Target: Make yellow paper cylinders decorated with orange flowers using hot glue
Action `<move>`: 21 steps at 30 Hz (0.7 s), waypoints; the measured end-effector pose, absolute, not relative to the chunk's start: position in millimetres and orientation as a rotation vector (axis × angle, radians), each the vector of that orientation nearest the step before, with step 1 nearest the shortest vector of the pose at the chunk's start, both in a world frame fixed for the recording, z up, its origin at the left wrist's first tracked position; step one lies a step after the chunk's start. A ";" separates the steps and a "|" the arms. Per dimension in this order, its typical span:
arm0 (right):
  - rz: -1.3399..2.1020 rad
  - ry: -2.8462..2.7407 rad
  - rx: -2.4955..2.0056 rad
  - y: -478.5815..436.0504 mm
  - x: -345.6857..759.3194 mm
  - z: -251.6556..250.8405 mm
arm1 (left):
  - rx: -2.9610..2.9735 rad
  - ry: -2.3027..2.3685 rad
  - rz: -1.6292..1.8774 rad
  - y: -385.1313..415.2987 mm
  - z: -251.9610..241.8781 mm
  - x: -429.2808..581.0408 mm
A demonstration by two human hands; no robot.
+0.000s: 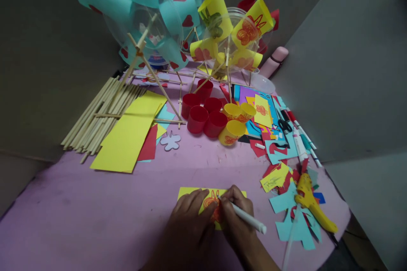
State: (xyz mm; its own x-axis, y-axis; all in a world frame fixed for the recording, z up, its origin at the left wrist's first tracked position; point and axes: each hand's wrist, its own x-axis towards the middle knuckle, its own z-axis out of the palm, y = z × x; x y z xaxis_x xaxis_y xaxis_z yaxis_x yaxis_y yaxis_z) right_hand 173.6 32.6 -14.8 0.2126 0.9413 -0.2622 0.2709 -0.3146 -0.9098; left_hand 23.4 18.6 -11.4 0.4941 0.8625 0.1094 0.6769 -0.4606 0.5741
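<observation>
A small yellow paper strip [187,192] lies near the front of the pink table [95,211], with an orange drawing [211,203] on it. My left hand [190,216] lies flat on the strip, fingers stretched out, holding it down. My right hand [237,211] is closed on a white marker pen [249,219], its tip touching the orange drawing.
Red paper cups [203,116] and yellow paper cups [235,120] stand mid-table. Wooden sticks [95,118] and yellow sheets [130,133] lie left. Paper wheels on stick frames [152,21] stand at the back. A yellow glue gun [313,203], scraps, markers [302,139] and scissors [285,125] lie right.
</observation>
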 end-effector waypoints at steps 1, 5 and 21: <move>1.122 -1.129 -1.741 32.5 173.8 -14.9 | 2.279 1.276 0.536 18.5 -11.5 23.5; 1.115 -1.097 -1.750 31.3 174.6 -16.0 | 2.281 1.287 0.535 19.4 -10.7 24.5; 1.088 -1.073 -1.720 31.2 176.4 -19.2 | 2.308 1.300 0.554 17.1 -13.2 23.4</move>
